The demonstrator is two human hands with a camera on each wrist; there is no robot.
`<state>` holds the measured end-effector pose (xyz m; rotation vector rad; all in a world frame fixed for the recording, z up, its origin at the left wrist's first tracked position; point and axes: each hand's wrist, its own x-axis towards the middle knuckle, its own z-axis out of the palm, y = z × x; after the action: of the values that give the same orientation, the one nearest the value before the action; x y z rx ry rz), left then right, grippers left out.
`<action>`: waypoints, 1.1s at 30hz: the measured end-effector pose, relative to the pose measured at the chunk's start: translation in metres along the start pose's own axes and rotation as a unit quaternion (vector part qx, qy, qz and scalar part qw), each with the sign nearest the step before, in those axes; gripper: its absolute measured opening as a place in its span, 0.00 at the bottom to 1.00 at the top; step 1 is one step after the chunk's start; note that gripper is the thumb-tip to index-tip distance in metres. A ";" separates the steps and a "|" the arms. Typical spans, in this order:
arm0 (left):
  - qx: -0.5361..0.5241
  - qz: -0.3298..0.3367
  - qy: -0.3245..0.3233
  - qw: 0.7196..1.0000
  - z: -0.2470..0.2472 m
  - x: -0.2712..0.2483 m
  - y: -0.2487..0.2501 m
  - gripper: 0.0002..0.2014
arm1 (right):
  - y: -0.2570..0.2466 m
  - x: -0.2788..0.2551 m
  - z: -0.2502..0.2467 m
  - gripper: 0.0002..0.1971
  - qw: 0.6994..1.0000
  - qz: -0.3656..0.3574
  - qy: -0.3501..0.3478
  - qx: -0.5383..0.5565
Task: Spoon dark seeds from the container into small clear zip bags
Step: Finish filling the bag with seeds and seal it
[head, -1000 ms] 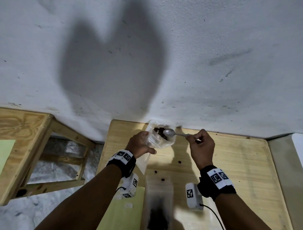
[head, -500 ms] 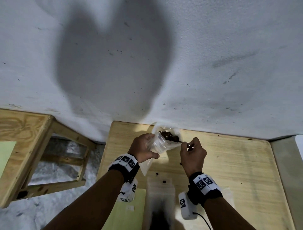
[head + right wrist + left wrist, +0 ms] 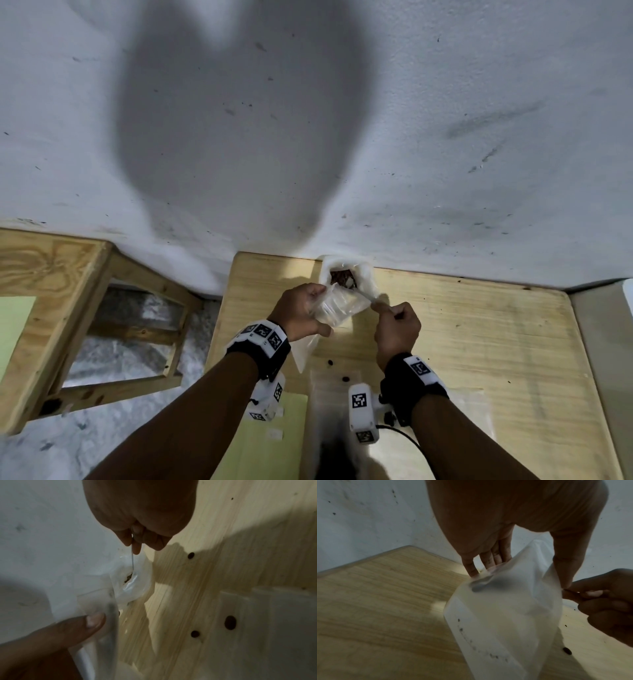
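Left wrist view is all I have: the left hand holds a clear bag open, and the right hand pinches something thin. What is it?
Observer: A spoon; the right hand pinches its thin metal handle with its fingers.
Operator: Where does the spoon's bowl go?
Observer: Into the seed container, a white bag just behind the clear bag, against the wall; the bowl itself is hidden.
Operator: Any spills I'm missing?
Observer: Several loose seeds lie on the table near the right hand.
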<state>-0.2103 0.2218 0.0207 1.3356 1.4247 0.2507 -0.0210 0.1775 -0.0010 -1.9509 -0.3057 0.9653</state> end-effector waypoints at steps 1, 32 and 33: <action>-0.005 -0.001 -0.005 1.000 -0.001 0.000 0.000 0.48 | 0.000 0.002 0.002 0.24 1.000 0.016 -0.010 0.011; 0.026 -0.018 0.053 0.998 0.002 -0.001 -0.005 0.53 | -0.043 -0.004 -0.053 0.19 0.959 -0.211 -0.186 -0.022; 0.022 -0.015 0.054 0.998 0.002 -0.001 -0.004 0.53 | -0.046 -0.006 -0.052 0.19 0.952 -0.231 -0.195 -0.042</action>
<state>-0.2118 0.2190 0.0172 1.3514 1.5479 0.2766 0.0207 0.1672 0.0540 -1.6381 -0.9961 1.0228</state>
